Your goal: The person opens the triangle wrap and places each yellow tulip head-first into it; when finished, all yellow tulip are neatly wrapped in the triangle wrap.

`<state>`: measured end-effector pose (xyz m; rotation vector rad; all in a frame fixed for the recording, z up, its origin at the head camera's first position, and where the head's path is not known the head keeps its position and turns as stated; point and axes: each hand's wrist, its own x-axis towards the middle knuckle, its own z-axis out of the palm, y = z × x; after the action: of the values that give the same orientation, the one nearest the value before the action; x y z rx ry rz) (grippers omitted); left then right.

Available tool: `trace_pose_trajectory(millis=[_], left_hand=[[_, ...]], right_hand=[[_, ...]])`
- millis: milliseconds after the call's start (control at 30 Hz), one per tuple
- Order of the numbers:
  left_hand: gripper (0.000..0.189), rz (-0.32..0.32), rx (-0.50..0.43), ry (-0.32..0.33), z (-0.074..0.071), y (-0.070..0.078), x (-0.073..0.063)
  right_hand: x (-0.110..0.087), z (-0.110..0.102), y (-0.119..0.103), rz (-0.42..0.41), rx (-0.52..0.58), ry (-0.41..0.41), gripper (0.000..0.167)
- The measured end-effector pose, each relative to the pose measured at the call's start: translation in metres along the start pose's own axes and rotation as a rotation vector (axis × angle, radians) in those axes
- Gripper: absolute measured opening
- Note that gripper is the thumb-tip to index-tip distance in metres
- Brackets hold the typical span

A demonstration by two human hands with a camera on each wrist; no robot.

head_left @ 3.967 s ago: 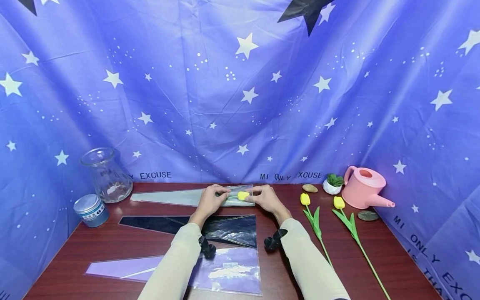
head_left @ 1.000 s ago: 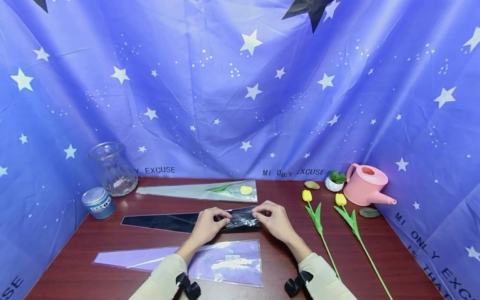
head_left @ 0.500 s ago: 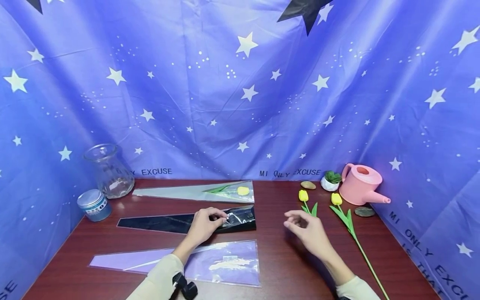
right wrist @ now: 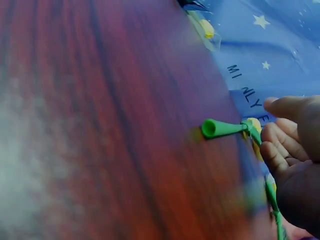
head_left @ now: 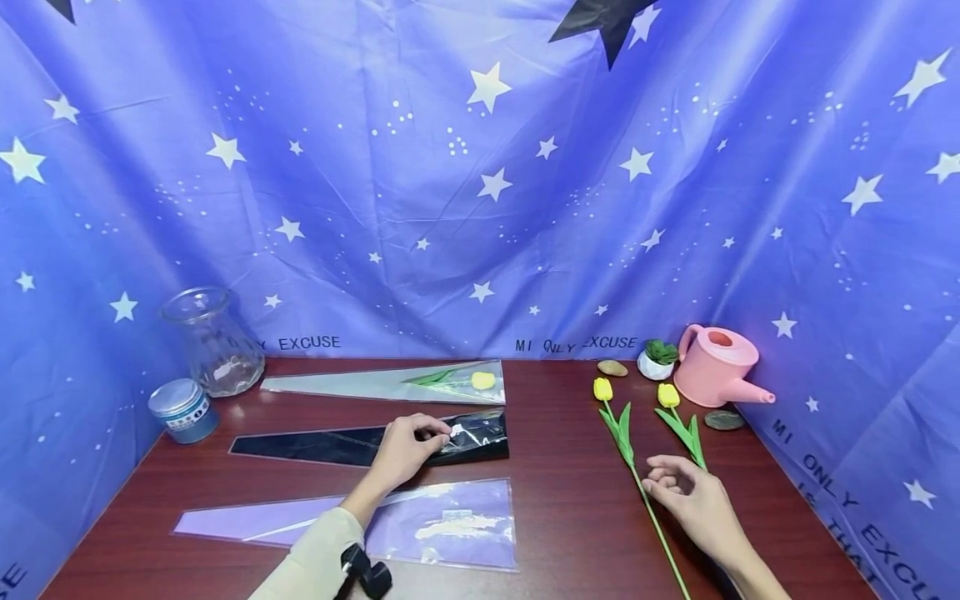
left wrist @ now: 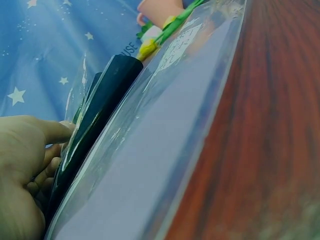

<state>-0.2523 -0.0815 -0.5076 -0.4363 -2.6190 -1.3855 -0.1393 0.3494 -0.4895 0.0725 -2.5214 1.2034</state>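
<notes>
The left hand (head_left: 408, 450) pinches the black sleeve (head_left: 341, 447) between the tabletop's (head_left: 558, 467) back and front edges. Near the right edge, the right hand (head_left: 699, 510), loosely curled around nothing, is just beside a yellow tulip's stem (head_left: 652, 515).

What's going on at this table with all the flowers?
A person's left hand pinches a black sleeve. Their right hand is beside two loose yellow tulips, gripping neither yet. A third tulip already lies in the whitish sleeve behind, and a purple sleeve lies in front.
</notes>
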Motion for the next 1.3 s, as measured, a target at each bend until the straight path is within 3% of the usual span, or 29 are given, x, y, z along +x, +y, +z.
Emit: trace_pose_trajectory(millis=[133, 567, 900, 1100, 1300], left_hand=[[0.017, -0.005, 0.004, -0.004, 0.000, -0.002, -0.001], [0.016, -0.010, 0.010, -0.015, -0.003, -0.002, 0.001], [0.015, 0.004, 0.018, -0.006, 0.000, -0.002, -0.001], [0.015, 0.003, 0.007, -0.010, 0.001, -0.002, -0.001], [0.015, 0.007, 0.006, -0.016, 0.000, 0.000, -0.001]], right_hand=[[-0.003, 0.002, 0.008, 0.027, -0.036, -0.008, 0.027], [0.004, 0.011, 0.006, -0.018, -0.221, -0.010, 0.025], [0.007, 0.011, 0.001, 0.011, -0.262, -0.011, 0.018], [0.009, 0.010, -0.002, 0.042, -0.229, -0.018, 0.022], [0.014, 0.017, -0.013, 0.110, 0.015, -0.043, 0.019]])
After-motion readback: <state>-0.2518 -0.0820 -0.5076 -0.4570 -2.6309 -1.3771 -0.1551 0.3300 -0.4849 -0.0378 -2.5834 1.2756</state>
